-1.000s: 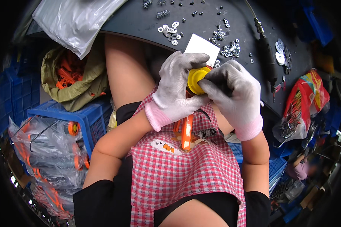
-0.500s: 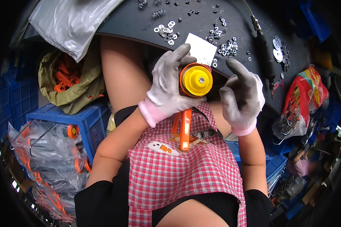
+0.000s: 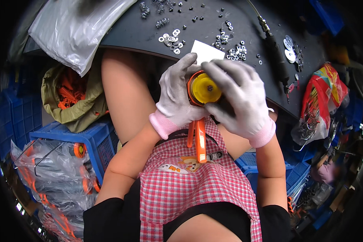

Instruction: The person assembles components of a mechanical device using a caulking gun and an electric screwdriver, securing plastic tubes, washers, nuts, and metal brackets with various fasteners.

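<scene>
An orange tool with a round yellow wheel (image 3: 202,89) set in its head is held over my lap. Its two orange handle arms (image 3: 200,141) point down toward my apron. My left hand (image 3: 174,88), in a white and grey glove, is closed round the head from the left, thumb raised along the top. From the right, my gloved right hand (image 3: 242,92) curves over the wheel, fingers at its upper edge and thumb at its lower edge; motion blurs these fingertips. A dark fastener end shows at the wheel's centre.
On the dark table lie washers (image 3: 172,42), nuts (image 3: 237,52), springs (image 3: 162,23) and a white card (image 3: 205,51). A black power driver (image 3: 277,60) lies at the right. Blue crates (image 3: 74,131) and a cloth sack of orange parts (image 3: 50,94) stand at the left.
My right hand has moved left from beside the tool onto the yellow wheel. The wheel's face, smooth and stepped before, now looks ribbed with a darker centre. My left hand keeps hold.
</scene>
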Action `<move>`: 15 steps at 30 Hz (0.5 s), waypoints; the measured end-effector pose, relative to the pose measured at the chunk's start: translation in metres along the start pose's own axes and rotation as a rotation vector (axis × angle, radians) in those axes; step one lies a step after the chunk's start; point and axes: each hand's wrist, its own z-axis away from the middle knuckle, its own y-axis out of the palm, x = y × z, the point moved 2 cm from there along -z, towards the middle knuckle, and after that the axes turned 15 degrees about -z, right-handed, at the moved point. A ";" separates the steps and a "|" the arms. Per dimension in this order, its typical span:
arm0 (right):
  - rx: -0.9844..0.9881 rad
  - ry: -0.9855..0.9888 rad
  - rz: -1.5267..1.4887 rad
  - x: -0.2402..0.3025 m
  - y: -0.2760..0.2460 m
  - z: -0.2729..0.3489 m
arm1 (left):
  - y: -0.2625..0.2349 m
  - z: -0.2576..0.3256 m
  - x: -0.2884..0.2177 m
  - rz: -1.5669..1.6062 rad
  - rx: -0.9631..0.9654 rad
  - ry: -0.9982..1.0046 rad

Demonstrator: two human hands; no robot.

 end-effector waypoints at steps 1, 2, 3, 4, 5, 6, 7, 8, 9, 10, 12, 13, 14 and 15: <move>0.095 0.045 -0.122 -0.005 0.013 0.008 | 0.001 -0.002 -0.002 0.013 -0.124 0.036; 0.066 0.069 -0.092 0.000 0.013 0.007 | 0.000 -0.002 -0.003 0.027 -0.248 0.074; 0.063 0.164 -0.040 0.005 0.014 0.003 | 0.002 0.000 -0.002 0.026 -0.244 0.074; 0.062 0.255 0.011 0.012 0.016 0.000 | 0.007 0.002 0.000 0.020 -0.252 0.087; 0.050 0.243 0.015 0.016 0.022 -0.002 | 0.013 0.001 0.004 0.024 -0.327 0.080; 0.028 0.250 0.057 0.015 0.032 -0.004 | 0.016 0.004 0.005 0.028 -0.392 0.073; 0.007 0.259 0.108 0.014 0.035 -0.006 | 0.010 0.003 -0.006 -0.035 -0.425 0.102; 0.047 0.301 0.151 0.013 0.033 -0.005 | 0.010 0.006 -0.010 -0.031 -0.439 0.077; 0.005 0.227 0.125 0.009 0.031 -0.005 | 0.009 0.008 -0.010 -0.063 -0.392 0.096; -0.037 0.154 0.098 0.009 0.029 -0.001 | 0.002 0.009 -0.015 -0.096 -0.344 0.115; -0.010 0.133 0.216 0.019 0.021 0.014 | -0.023 0.011 -0.014 0.083 0.055 0.169; -0.013 0.024 0.268 0.032 0.014 0.024 | -0.041 0.016 -0.005 0.236 -0.004 0.170; -0.011 -0.085 0.319 0.047 0.004 0.036 | -0.058 0.020 0.004 0.390 -0.064 0.166; -0.024 -0.089 0.339 0.059 -0.010 0.049 | -0.070 0.021 0.021 0.418 -0.167 0.047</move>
